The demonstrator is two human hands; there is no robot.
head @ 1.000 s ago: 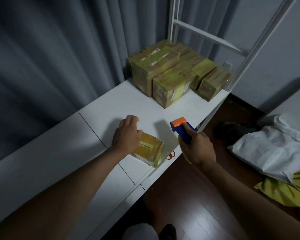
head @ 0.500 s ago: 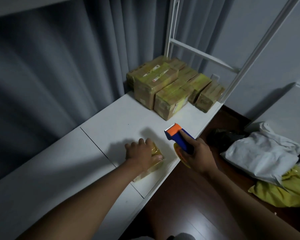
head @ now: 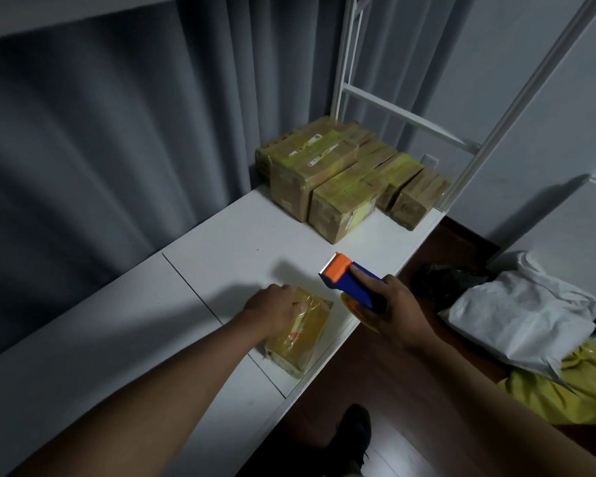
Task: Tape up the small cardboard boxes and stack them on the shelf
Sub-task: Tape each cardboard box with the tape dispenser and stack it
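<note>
Currently one small box (head: pixel 301 333), wrapped in yellowish tape, lies flat near the front edge of the white shelf (head: pixel 227 242). Left hand (head: pixel 272 309) rests on the box's far left corner, fingers curled down over its top edge. Right hand (head: pixel 398 311) grips one tape dispenser (head: pixel 350 282), blue body with orange toothed head, held in the air just right of the box and apart from it; index finger lies along the blue body. Taped boxes (head: pixel 344 177) stand packed together at the shelf's far end by the white frame (head: pixel 489 132): five countable, more possibly hidden behind. On the floor to the right: one white bag (head: pixel 520 315), one yellow bag (head: pixel 572 387)
</note>
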